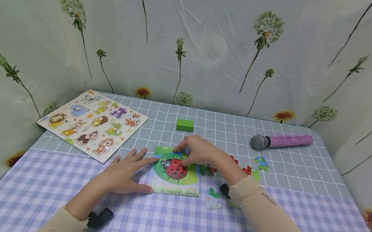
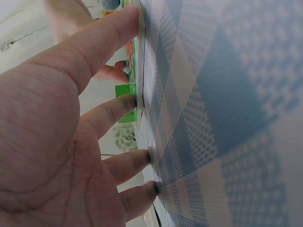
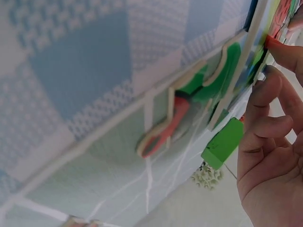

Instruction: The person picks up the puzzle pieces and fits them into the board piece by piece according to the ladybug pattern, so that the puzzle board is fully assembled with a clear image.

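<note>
A square ladybug jigsaw board lies flat on the tablecloth. My left hand is spread along its left side, with thumb and forefinger at the edge and the other fingertips down on the cloth. Over the upper right of the board, my right hand pinches a small puzzle piece between thumb and bent fingers, and the hand hides most of it. Right of the board lie loose pieces: a green and red one, one with grass and a blue-green one. My right forearm covers others.
Behind the board stands a green block. An animal peg puzzle lies at the back left. A microphone with a glittery purple handle lies at the back right, before the flowered curtain.
</note>
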Demonstrator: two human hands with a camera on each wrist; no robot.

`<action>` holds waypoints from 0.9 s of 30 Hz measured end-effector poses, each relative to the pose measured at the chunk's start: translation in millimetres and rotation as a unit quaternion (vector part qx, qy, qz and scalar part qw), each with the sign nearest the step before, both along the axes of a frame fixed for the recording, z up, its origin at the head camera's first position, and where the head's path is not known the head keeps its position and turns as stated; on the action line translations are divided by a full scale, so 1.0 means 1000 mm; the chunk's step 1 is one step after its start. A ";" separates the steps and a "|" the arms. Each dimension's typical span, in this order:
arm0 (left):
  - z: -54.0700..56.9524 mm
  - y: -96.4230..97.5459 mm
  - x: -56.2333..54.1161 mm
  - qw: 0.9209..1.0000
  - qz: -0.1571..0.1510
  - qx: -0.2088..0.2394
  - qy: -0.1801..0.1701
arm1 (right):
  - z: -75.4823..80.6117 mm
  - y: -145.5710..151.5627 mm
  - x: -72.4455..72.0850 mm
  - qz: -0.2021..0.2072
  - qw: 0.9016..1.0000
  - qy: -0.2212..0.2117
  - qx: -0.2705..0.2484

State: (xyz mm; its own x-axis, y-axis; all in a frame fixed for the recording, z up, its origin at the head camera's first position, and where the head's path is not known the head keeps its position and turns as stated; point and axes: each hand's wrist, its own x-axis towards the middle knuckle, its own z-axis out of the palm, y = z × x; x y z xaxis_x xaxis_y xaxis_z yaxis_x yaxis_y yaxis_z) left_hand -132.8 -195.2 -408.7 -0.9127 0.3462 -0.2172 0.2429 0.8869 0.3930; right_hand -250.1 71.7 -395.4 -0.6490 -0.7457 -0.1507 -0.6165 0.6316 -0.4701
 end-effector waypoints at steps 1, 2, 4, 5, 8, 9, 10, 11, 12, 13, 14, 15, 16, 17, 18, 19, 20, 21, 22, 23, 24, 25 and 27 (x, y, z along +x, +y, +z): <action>0.000 0.000 0.000 1.000 0.001 0.001 0.000 | 0.001 0.000 0.000 0.001 1.000 0.001 0.002; 0.000 0.000 0.000 1.000 0.001 0.001 0.000 | 0.001 0.000 0.000 0.004 1.000 0.003 0.003; 0.000 0.000 0.000 1.000 0.000 0.002 0.001 | 0.003 -0.001 0.000 0.007 1.000 0.005 0.009; 0.000 0.000 0.000 1.000 -0.001 0.002 0.002 | 0.004 -0.001 0.000 0.009 1.000 0.006 0.011; 0.000 0.000 0.000 1.000 -0.003 0.000 0.003 | 0.006 -0.001 0.001 0.008 1.000 0.002 0.015; 0.000 0.000 0.000 1.000 -0.002 -0.001 0.003 | 0.006 -0.002 0.001 0.006 1.000 0.000 0.015; 0.000 0.000 0.000 1.000 -0.002 -0.002 0.003 | 0.006 -0.002 0.001 0.004 1.000 -0.003 0.014; -0.001 0.000 -0.001 1.000 -0.003 -0.004 0.005 | 0.007 -0.002 0.002 0.002 1.000 -0.007 0.013; -0.001 0.000 -0.001 1.000 -0.002 -0.005 0.004 | 0.007 -0.002 0.002 0.000 1.000 -0.009 0.013; -0.001 0.000 -0.001 1.000 -0.002 -0.006 0.006 | 0.008 -0.002 0.003 -0.001 1.000 -0.011 0.013; 0.000 0.000 -0.001 1.000 -0.002 -0.006 0.006 | 0.009 -0.002 0.003 -0.002 1.000 -0.013 0.013; 0.000 0.000 -0.001 1.000 -0.002 -0.006 0.007 | 0.009 -0.002 0.003 -0.004 1.000 -0.016 0.013; 0.000 0.000 -0.001 1.000 -0.003 -0.005 0.007 | 0.009 -0.002 0.003 -0.005 1.000 -0.017 0.014; 0.000 0.000 -0.001 1.000 -0.003 -0.005 0.008 | 0.009 -0.002 0.002 -0.005 1.000 -0.017 0.014; 0.000 0.000 0.000 1.000 -0.003 -0.005 0.009 | 0.009 -0.002 0.002 -0.005 1.000 -0.017 0.014; 0.000 0.000 0.000 1.000 -0.004 -0.005 0.009 | 0.009 -0.002 0.002 -0.005 1.000 -0.017 0.013; 0.000 0.000 0.000 1.000 -0.003 -0.005 0.010 | 0.009 -0.002 0.001 -0.006 1.000 -0.017 0.012; 0.000 0.000 0.000 1.000 -0.004 -0.005 0.011 | 0.009 -0.002 0.001 -0.006 1.000 -0.016 0.011; 0.000 0.000 0.000 1.000 -0.004 -0.005 0.011 | 0.009 -0.002 0.001 -0.006 1.000 -0.015 0.010; 0.000 0.000 -0.001 1.000 -0.004 -0.006 0.012 | 0.009 -0.002 0.001 -0.007 1.000 -0.014 0.009; 0.000 0.000 0.000 1.000 -0.004 -0.005 0.012 | 0.008 -0.002 0.001 -0.007 1.000 -0.013 0.008; 0.000 0.000 0.000 1.000 -0.005 -0.004 0.013 | 0.008 -0.002 0.001 -0.007 1.000 -0.012 0.007; 0.001 0.000 0.000 1.000 -0.004 0.001 0.012 | 0.008 -0.002 0.001 -0.009 1.000 -0.012 0.007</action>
